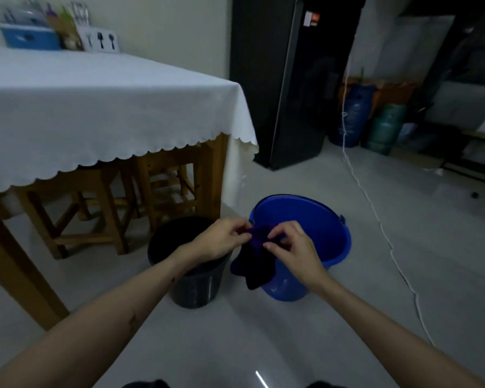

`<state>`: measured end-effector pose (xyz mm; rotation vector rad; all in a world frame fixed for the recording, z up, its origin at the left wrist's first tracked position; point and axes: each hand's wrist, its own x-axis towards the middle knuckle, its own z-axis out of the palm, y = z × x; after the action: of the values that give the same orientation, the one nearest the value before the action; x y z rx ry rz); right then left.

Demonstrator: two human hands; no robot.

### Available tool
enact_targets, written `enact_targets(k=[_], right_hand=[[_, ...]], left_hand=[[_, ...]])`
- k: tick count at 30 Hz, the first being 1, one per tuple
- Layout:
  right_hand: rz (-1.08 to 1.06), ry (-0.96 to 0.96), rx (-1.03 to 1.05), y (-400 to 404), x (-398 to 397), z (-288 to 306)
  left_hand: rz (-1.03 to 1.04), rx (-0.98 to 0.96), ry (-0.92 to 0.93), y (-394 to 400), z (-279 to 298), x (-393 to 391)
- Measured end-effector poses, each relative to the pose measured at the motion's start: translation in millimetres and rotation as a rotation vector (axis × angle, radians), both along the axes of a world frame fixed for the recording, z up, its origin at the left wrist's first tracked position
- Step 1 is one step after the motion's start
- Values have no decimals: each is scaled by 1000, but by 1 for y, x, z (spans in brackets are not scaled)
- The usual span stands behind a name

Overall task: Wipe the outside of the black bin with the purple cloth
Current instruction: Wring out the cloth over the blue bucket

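Both hands pinch the purple cloth by its top edge: the left hand grips one bunched corner and the right hand the other, fingers closed on fabric, so the rest hangs limp below them. They hold it over the near rim of the blue bucket, probably so any drips fall inside or beside it rather than across the floor. Standing on the floor just left of the bucket, close to the table leg, the black bin is not yet touched by the cloth. Wiping has not begun; the grip looks like spreading or refolding the cloth into a usable pad.
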<state>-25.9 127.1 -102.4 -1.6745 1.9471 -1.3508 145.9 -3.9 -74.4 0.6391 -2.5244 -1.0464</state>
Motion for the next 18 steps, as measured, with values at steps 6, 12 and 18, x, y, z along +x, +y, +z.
enact_targets(k=[6, 12, 18], right_hand=[[-89, 114, 101, 26, -27, 23], [-65, 114, 185, 41, -55, 12], [-130, -75, 227, 27, -96, -23]], left_hand=[[-149, -361, -94, 12, 31, -28], [-128, -288, -119, 0, 11, -56], [-168, -53, -163, -24, -22, -110]])
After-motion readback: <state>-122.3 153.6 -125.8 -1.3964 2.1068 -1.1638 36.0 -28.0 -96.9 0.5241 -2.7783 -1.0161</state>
